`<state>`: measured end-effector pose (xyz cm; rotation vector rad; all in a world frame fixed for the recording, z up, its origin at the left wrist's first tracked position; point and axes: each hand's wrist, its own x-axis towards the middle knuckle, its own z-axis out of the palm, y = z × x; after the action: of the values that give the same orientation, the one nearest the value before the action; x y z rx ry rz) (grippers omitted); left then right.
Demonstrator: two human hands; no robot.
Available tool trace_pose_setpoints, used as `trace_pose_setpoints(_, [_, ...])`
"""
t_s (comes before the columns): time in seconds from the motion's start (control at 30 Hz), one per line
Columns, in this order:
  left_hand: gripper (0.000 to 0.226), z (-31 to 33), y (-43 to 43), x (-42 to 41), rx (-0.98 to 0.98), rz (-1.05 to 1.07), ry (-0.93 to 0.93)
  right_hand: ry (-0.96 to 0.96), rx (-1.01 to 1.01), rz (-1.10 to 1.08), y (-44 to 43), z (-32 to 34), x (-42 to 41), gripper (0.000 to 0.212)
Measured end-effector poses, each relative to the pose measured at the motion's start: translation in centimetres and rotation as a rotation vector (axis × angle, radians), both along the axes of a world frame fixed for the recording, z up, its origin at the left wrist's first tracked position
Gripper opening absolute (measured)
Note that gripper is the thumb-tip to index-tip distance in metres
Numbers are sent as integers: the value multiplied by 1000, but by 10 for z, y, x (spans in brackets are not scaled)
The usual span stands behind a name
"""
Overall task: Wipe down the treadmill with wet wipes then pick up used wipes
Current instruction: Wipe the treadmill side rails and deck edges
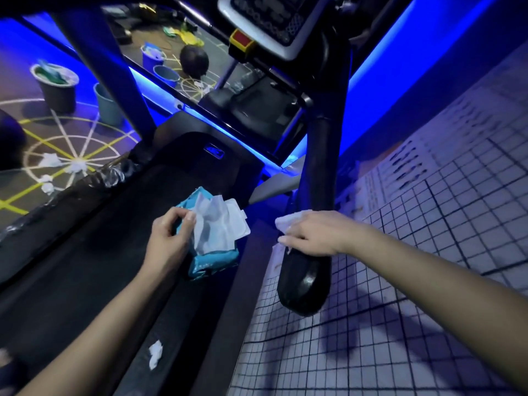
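My left hand (168, 238) grips a blue pack of wet wipes (213, 260) above the dark treadmill belt (94, 270); its flap is open and white wipes stick out of the top. My right hand (311, 232) presses a white wipe (287, 222) against the treadmill's black right handrail (310, 184), fingers wrapped over the rail. A crumpled used wipe (155, 354) lies on the treadmill's right side rail near me. Several more crumpled wipes (50, 161) lie on the floor to the left of the treadmill. The console (268, 21) is at the top.
Two buckets (57, 87) stand on the floor at far left, one holding trash. A mirror (183, 58) behind the treadmill reflects them. A white tiled wall (414, 252) runs close along the right side. Blue light strips glow along the wall base.
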<state>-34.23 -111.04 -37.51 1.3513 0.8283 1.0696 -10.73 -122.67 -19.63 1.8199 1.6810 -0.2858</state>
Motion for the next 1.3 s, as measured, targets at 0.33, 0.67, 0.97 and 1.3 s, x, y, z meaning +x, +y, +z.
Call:
trace_pose_setpoints(0.33, [24, 5, 31, 29, -11, -24, 66, -274, -182, -77, 89, -8, 117, 62])
trace_pose_setpoints(0.67, [29, 7, 50, 49, -56, 7, 28, -332, 238, -287, 148, 3, 174, 51])
trace_pose_setpoints(0.97, [24, 16, 40, 42, -44, -30, 9, -48, -85, -150, 53, -5, 62, 40])
trace_pose_setpoints(1.3, [29, 22, -4, 24, -157, 29, -2, 244, 225, 124, -74, -26, -38, 43])
